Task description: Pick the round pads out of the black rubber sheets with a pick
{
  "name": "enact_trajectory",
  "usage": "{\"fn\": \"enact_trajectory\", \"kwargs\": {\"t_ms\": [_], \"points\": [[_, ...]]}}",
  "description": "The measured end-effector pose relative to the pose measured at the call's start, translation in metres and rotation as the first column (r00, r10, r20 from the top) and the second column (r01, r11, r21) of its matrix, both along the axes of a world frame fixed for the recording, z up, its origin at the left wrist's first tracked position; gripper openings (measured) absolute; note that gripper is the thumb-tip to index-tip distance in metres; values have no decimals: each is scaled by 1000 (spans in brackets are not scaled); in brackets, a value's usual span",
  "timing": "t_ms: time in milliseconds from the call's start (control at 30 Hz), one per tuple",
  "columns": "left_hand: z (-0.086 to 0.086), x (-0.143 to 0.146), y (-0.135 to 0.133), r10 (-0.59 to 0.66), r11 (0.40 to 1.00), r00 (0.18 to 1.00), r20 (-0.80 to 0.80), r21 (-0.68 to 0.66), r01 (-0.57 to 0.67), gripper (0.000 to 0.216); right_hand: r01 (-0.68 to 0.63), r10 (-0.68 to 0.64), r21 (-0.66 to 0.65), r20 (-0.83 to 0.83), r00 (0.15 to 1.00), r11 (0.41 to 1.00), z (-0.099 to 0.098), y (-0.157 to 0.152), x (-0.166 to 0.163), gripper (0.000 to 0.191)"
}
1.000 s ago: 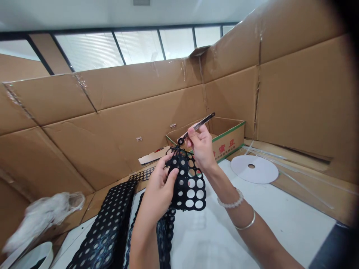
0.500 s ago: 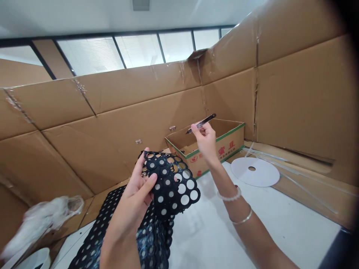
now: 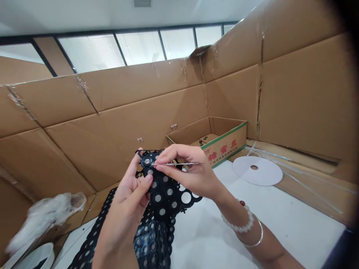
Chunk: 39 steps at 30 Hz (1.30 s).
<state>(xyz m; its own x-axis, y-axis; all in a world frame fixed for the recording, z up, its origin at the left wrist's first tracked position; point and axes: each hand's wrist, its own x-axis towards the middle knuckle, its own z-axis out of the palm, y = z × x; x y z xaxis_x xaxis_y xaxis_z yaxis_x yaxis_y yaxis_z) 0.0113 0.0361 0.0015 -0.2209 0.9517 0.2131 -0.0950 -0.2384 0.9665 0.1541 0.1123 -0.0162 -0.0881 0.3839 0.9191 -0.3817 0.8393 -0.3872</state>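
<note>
My left hand [image 3: 125,198] pinches the edge of a black perforated sheet of joined rings [image 3: 162,194] between thumb and fingers, holding it raised. On its right side the sheet has larger open holes; its other discs show small pale centres. My right hand [image 3: 190,168] is closed on slim, pointed tweezers [image 3: 179,163], held nearly level. Their tip is at a ring near the sheet's upper left, close to my left thumb. Whether the tip grips the ring, I cannot tell. Below my hands lies a stack of similar black sheets [image 3: 153,239] on the white table.
Behind my right hand stands an open cardboard box [image 3: 227,147] with a few small black rings inside. A white disc [image 3: 258,170] and clear strips [image 3: 305,186] lie at the right. Plastic wrap [image 3: 53,211] and a white bowl [image 3: 42,257] are at the left. Cardboard walls [image 3: 134,112] surround the table.
My right hand has come down and left from above the box to the raised sheet, bringing the tweezers' tip to a ring. My left hand keeps its hold on the sheet.
</note>
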Motion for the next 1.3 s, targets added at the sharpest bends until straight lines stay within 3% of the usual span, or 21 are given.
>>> {"fn": "enact_trajectory", "kwargs": {"t_ms": [233,500,700,933,1100,1300], "points": [[-4,-7,0,-6,1000,1000,5,-4,6,83,137,-150,229,40,988,964,-2,-2,0,14],[-12,-14,4,24,1000,983,-183,1,-24,88,293,-365,410,109,924,864,-11,-3,-7,15],[-14,-16,-1,-23,1000,976,-218,-5,23,91,223,-278,367,104,955,903,-14,-3,-5,12],[-14,-13,-1,-14,1000,965,-263,18,19,102,284,-345,387,98,933,877,-15,-4,-10,18],[-14,-15,-4,-38,999,944,-327,13,44,98,268,-304,333,60,951,904,-17,-1,-16,18],[-12,-17,2,-22,999,947,-319,40,37,98,312,-343,250,92,935,917,-22,5,-29,14]]}}
